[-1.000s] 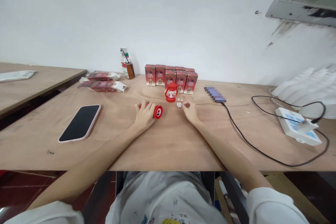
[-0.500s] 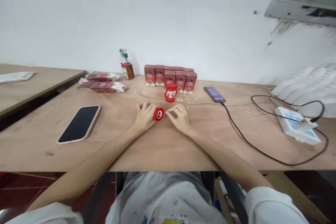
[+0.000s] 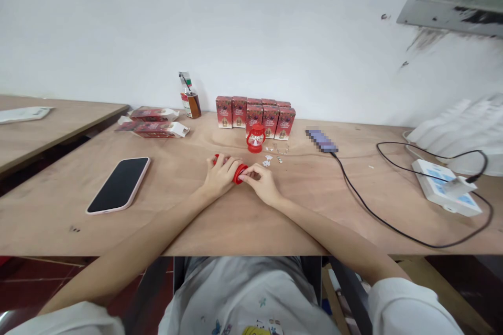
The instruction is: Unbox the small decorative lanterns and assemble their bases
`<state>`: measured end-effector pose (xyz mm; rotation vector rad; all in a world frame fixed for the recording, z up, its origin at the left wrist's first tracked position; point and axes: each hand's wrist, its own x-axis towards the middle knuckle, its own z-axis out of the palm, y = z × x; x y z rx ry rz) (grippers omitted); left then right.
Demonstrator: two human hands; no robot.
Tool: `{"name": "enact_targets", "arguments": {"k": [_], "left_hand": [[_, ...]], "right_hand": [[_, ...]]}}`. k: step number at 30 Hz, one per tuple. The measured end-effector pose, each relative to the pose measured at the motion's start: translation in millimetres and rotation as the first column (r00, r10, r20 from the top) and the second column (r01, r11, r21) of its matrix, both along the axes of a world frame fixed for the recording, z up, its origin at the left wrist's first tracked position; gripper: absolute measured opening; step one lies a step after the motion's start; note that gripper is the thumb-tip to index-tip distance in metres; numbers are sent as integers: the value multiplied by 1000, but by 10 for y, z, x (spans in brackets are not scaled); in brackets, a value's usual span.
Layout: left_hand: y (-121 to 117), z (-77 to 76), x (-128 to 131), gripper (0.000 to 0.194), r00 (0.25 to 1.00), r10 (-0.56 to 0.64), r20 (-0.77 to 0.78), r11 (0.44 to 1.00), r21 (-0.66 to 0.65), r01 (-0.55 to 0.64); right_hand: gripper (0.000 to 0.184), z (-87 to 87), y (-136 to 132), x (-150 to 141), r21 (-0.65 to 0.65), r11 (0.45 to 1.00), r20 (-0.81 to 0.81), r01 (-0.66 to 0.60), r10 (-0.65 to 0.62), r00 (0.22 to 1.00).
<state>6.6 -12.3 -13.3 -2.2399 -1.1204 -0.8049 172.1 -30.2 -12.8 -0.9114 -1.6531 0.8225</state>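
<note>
My left hand is wrapped round a small red lantern lying on its side on the wooden table. My right hand is at the lantern's round base, fingertips pinched against it. A second red toy lantern stands upright just behind them. Several tiny white pieces lie scattered to the right of the standing lantern.
Several red boxes stand in a row by the wall, with a small bottle and flattened red cartons to their left. A pink-cased phone lies left. A power bank, black cable and white power strip lie right.
My right hand left the tiny white pieces and came left to the base of the lying lantern. My left hand stayed on that lantern and turned it slightly.
</note>
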Motion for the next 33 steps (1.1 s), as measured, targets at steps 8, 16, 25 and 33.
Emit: {"name": "enact_targets", "arguments": {"k": [8,16,25,33], "left_hand": [[-11,1,10,23,1000,8,11,1000,10,-8],[-17,-2,18,24,999,13,35,1000,-6,-13],[-37,20,33,20,1000,17,21,993,119,-20],[-49,19,33,21,999,39,1,995,95,-39]], "right_hand": [[24,-11,0,-39,-136,991,-94,5,-18,995],[25,-8,-11,-42,-101,995,-102,26,-36,994],[19,-10,-57,-66,-52,996,-69,73,-77,995],[16,-74,-9,-76,-99,995,-118,13,-25,993]]}}
